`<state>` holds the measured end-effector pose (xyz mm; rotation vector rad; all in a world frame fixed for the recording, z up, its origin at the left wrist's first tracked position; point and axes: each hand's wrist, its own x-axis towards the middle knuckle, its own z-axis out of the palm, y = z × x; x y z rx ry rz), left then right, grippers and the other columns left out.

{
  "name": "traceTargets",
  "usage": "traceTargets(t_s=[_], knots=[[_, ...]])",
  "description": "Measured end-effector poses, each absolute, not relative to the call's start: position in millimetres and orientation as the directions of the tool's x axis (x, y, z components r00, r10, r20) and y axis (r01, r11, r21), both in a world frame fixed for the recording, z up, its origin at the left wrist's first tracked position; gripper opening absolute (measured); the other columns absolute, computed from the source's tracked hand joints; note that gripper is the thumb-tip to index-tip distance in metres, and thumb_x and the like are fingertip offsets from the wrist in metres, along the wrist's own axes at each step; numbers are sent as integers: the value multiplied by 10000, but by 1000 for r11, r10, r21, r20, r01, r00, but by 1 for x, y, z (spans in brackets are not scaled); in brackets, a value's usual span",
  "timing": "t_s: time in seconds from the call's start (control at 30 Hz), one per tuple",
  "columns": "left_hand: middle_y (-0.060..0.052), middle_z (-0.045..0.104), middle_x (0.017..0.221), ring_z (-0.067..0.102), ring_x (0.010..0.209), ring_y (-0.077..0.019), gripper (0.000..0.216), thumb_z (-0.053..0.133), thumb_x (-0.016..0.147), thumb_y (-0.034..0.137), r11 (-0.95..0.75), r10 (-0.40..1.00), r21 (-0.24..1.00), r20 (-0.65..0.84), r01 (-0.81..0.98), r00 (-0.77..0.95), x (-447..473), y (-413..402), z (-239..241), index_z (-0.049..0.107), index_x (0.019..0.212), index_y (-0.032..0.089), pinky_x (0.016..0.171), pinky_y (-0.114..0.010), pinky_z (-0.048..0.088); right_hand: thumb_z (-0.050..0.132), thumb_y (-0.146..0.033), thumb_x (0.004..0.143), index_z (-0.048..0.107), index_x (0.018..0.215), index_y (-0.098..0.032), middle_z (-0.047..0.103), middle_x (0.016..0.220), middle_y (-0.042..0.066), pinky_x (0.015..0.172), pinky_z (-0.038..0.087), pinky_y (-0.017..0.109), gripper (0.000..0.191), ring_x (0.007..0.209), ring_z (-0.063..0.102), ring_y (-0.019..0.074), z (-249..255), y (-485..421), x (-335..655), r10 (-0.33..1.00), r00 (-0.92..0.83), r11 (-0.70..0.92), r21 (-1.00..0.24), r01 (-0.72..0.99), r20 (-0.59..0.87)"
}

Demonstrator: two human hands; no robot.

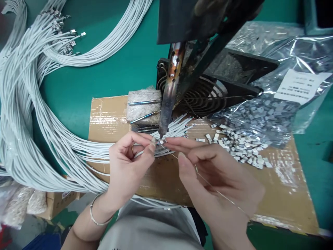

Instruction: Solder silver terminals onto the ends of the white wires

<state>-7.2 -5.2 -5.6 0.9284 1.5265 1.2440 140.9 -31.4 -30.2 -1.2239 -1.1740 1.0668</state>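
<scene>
My left hand [132, 156] pinches the end of a white cable, thumb against forefinger, right under the soldering iron [169, 93]. The iron hangs point down from a dark holder, and its tip is just above a small silvery terminal [161, 142] at my left fingertips. My right hand [213, 173] holds a thin solder wire [221, 194], which runs across the palm and past the thumb towards the terminal. My right forefinger reaches close beside the terminal. Whether the finger touches it I cannot tell. More white cable ends [179, 128] lie behind my hands.
Loose metal terminals [247, 146] are heaped on the cardboard [286, 194] at right, by a plastic bag [267, 114] of them. A black fan [203, 97] stands behind the iron. A wrapped block [144, 99] carries two thin rods. Thick white cable bundles [20, 114] fill the left.
</scene>
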Motion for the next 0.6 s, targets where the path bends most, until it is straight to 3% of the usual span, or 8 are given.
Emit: traceTargets(t_s=[0.17, 0.6], knots=[[-4, 775, 796, 531, 525, -26, 155, 800, 764, 55, 196, 938, 980, -180, 23, -297, -5, -4, -5, 745, 674, 170, 470, -119, 391, 715, -47, 958, 645, 876, -260, 851, 1162, -35, 980, 625, 217, 239, 1130, 824, 150, -28, -29, 139, 989, 135, 53, -997, 49, 59], [-3, 787, 816, 548, 531, -33, 175, 812, 777, 48, 193, 935, 981, -179, 15, -305, -5, -5, -4, 735, 689, 179, 464, -135, 391, 722, -43, 942, 655, 858, -256, 856, 1136, -33, 964, 634, 253, 238, 1089, 838, 166, -26, -26, 137, 985, 162, 51, -998, 49, 58]])
